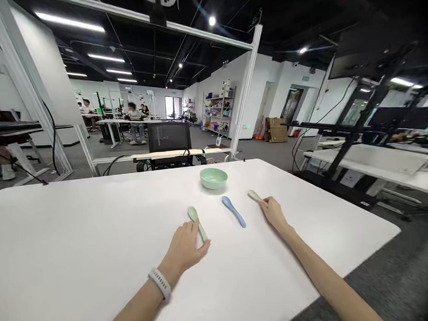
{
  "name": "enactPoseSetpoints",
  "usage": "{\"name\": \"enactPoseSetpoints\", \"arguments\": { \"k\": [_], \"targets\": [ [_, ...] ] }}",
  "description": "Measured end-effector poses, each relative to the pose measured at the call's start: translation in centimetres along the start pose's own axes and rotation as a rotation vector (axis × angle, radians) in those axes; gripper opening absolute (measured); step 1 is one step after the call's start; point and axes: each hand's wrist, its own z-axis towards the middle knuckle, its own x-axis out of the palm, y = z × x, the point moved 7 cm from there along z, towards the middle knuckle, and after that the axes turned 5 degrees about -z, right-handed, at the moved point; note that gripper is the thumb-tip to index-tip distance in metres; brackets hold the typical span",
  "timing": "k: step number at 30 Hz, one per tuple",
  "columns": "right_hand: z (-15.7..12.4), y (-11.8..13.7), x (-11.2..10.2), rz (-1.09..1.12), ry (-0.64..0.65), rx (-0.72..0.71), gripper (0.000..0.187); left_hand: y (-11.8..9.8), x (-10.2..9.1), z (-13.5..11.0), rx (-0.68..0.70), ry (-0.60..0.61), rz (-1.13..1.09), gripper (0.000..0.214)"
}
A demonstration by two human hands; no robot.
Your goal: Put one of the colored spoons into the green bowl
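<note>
A pale green bowl (214, 178) stands on the white table (79, 242) toward its far side. Three spoons lie in front of it. My left hand (185, 249) rests on the table with its fingers curled over the handle of the green spoon (196, 220). The blue spoon (233, 211) lies untouched between my hands. My right hand (274, 214) pinches the handle end of the beige spoon (254, 195), whose bowl points away from me. A white band sits on my left wrist.
A black office chair (170, 143) stands behind the table's far edge. A second white table (377, 165) and a black stand (357, 126) are to the right. Shelves, a cardboard box and seated people are far back in the room.
</note>
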Motion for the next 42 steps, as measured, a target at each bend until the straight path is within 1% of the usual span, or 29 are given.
{"name": "enactPoseSetpoints", "arguments": {
  "k": [6, 11, 15, 26, 36, 42],
  "targets": [
    [-0.04, 0.22, -0.3, -0.056, -0.053, -0.031, 0.01, 0.3, -0.38, -0.29, 0.019, -0.064, 0.007, 0.069],
    [0.1, -0.29, -0.06, -0.089, -0.096, -0.015, 0.012, 0.2, -0.49, -0.27, 0.009, -0.064, 0.008, 0.068],
    [0.14, -0.54, 0.06, -0.087, -0.092, 0.026, 0.014, 0.04, -0.55, -0.18, 0.006, -0.06, 0.002, 0.069],
    [-0.1, -0.02, -0.03, -0.12, -0.048, 0.036, 0.031, 0.15, -0.43, -0.05, 0.014, -0.087, -0.006, 0.068],
    [-0.31, 0.02, -0.17, -0.091, -0.059, 0.021, 0.032, 0.21, -0.39, -0.18, 0.025, -0.093, -0.025, 0.07],
    [-0.32, 0.16, -0.24, -0.053, -0.056, 0.024, 0.03, 0.3, -0.29, -0.1, 0.038, -0.118, -0.019, 0.069]
  ]
}}
